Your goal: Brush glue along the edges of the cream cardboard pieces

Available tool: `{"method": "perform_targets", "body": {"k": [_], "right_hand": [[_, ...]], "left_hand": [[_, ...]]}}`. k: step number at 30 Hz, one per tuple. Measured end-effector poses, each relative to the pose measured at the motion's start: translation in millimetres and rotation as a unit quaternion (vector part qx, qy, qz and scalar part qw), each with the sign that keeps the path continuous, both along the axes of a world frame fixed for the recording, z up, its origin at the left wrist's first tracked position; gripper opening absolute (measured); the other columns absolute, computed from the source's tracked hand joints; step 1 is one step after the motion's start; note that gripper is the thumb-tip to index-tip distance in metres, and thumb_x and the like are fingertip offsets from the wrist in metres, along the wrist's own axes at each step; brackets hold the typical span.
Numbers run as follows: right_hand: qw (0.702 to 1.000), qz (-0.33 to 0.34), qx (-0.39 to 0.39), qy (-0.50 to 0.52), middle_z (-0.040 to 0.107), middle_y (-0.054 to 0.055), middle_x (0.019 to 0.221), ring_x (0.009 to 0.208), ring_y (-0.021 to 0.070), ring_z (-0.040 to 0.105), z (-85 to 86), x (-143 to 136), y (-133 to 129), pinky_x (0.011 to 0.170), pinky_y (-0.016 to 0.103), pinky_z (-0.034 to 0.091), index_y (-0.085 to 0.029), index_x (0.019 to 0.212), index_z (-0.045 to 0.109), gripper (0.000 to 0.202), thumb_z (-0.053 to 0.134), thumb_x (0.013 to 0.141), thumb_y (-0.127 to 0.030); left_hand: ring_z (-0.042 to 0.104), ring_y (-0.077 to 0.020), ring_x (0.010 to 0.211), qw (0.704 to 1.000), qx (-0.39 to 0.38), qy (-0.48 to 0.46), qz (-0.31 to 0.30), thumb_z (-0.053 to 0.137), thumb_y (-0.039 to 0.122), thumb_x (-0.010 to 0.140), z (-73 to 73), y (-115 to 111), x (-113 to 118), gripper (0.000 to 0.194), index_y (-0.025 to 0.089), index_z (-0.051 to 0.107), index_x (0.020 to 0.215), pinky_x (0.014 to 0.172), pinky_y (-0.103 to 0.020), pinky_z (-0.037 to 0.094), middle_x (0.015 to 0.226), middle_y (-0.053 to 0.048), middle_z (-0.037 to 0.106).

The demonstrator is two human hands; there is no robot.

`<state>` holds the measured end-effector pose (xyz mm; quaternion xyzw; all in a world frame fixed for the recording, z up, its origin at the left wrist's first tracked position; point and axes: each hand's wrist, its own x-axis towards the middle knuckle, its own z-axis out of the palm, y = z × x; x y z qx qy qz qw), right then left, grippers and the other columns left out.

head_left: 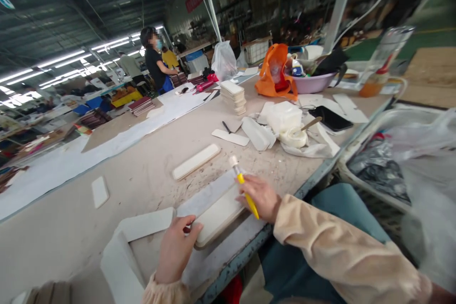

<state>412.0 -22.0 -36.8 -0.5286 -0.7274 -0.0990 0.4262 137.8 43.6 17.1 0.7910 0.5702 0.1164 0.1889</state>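
My right hand (261, 194) is closed round a yellow-handled brush (252, 202). Its pale bristles point up and away from me, above the far end of a long white strip with rounded ends (219, 218). The strip lies on a small stack near the table's front edge. At the strip's near left end, the thumb and curled fingers of my left hand (180, 247) grip it; something small and dark red shows between them. Thin white strips (123, 256) lie beside and under my left hand. Another stack of white strips (196, 161) rests farther back.
A tub of white paste (294, 137) with a wooden stick stands at right, near a black phone (331, 118). Behind are a stack of white pieces (233, 97), an orange bag (276, 73) and a purple basin (313, 84). A person (156, 61) stands far back.
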Motion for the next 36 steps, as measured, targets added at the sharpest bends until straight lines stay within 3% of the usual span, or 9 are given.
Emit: {"method": "perform_targets", "body": {"k": [4, 9, 15, 20, 28, 32, 36], "right_hand": [[0.989, 0.115, -0.033, -0.085, 0.065, 0.004, 0.119, 0.129, 0.0169, 0.048, -11.9, -32.8, -6.8, 0.116, 0.039, 0.029, -0.022, 0.097, 0.06, 0.026, 0.055, 0.093, -0.048], [0.989, 0.108, -0.07, -0.071, 0.064, 0.007, 0.121, 0.133, 0.0187, 0.044, -17.1, -17.1, -9.4, 0.119, 0.043, 0.022, -0.02, 0.101, 0.058, 0.035, 0.053, 0.092, -0.054], [0.995, 0.012, -0.103, 0.008, 0.063, 0.015, 0.12, 0.125, 0.0283, 0.052, -15.2, 32.6, -5.5, 0.11, 0.054, 0.035, -0.019, 0.102, 0.052, 0.027, 0.058, 0.091, -0.043], [0.975, -0.079, -0.142, 0.151, 0.063, 0.012, 0.119, 0.102, 0.0268, 0.065, -19.7, 39.6, -0.9, 0.085, 0.043, 0.054, -0.022, 0.103, 0.047, 0.026, 0.06, 0.087, -0.038], [0.97, -0.053, -0.084, 0.222, 0.064, 0.006, 0.119, 0.11, 0.023, 0.061, -15.4, 36.7, -0.4, 0.092, 0.04, 0.049, -0.024, 0.097, 0.044, 0.026, 0.064, 0.082, -0.032], [0.959, -0.049, -0.056, 0.273, 0.065, 0.004, 0.113, 0.092, 0.019, 0.064, -9.2, 33.2, -0.3, 0.083, 0.036, 0.051, -0.024, 0.094, 0.043, 0.024, 0.063, 0.081, -0.028], [0.932, -0.01, -0.044, 0.36, 0.064, 0.004, 0.107, 0.072, 0.0138, 0.06, -0.3, 31.1, 1.3, 0.071, 0.031, 0.052, -0.023, 0.091, 0.041, 0.029, 0.067, 0.08, -0.032]], "left_hand": [[0.063, -0.0212, 0.082, 1.0, 0.004, 0.001, -0.012, 0.05, 0.046, 0.079, -2.2, 2.7, -1.0, 0.043, 0.016, 0.069, 0.103, 0.081, -0.035, 0.048, 0.095, -0.007, 0.066], [0.064, -0.0207, 0.082, 1.0, 0.006, -0.006, -0.019, 0.049, 0.046, 0.079, -4.0, 2.2, -0.8, 0.044, 0.016, 0.07, 0.103, 0.079, -0.034, 0.049, 0.095, -0.008, 0.066], [0.063, -0.0204, 0.083, 1.0, 0.015, -0.003, -0.009, 0.049, 0.042, 0.081, -6.5, 0.8, 0.4, 0.041, 0.015, 0.068, 0.104, 0.082, -0.034, 0.048, 0.096, -0.008, 0.065], [0.063, -0.0204, 0.082, 0.999, 0.033, 0.016, 0.009, 0.052, 0.04, 0.08, -9.2, 1.2, -0.3, 0.04, 0.013, 0.067, 0.106, 0.081, -0.033, 0.047, 0.093, -0.008, 0.065], [0.061, -0.0225, 0.085, 0.998, 0.051, -0.006, 0.042, 0.053, 0.041, 0.077, -12.1, -3.9, -0.5, 0.036, 0.017, 0.064, 0.1, 0.082, -0.036, 0.046, 0.089, -0.006, 0.063], [0.061, -0.0219, 0.076, 0.995, 0.045, -0.056, 0.074, 0.057, 0.046, 0.072, -7.5, -8.3, 1.1, 0.036, 0.019, 0.063, 0.095, 0.076, -0.035, 0.047, 0.081, -0.002, 0.061], [0.059, -0.0206, 0.068, 0.983, 0.03, -0.147, 0.109, 0.063, 0.056, 0.067, 7.6, -14.7, 1.0, 0.045, 0.018, 0.064, 0.092, 0.069, -0.033, 0.048, 0.073, 0.0, 0.06]]}}
